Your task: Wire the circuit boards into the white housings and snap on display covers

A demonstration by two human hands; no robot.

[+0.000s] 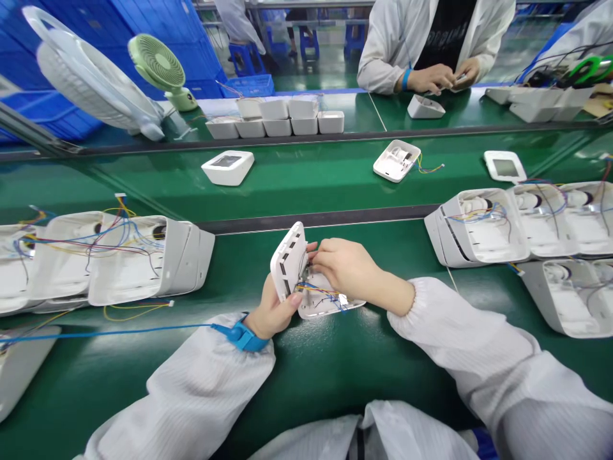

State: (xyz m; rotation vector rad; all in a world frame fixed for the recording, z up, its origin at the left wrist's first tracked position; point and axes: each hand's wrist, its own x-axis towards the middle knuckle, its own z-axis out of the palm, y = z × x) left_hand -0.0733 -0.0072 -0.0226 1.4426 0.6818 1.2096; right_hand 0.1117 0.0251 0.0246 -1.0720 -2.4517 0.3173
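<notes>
In front of me, my left hand (278,311) grips a white plastic panel (289,260) with dark slots, tilted upright, its thumb at the lower edge. Beside the panel, a shallow white housing (318,312) lies open on the green bench. Yellow, blue and red wires (325,292) run inside it. My right hand (342,265) reaches over the housing from the right, fingers pinched together near the wires and the panel's inner side. Whatever those fingertips hold is hidden. A blue wrist strap (246,335) with a cord circles my left wrist.
White housings with wires (138,262) stand at left, and more (488,227) at right. On the green strip ahead sit a closed white unit (228,168), an open one (396,160) and a screen cover (505,167). Across the bench, a co-worker's hands (438,78) handle a small part.
</notes>
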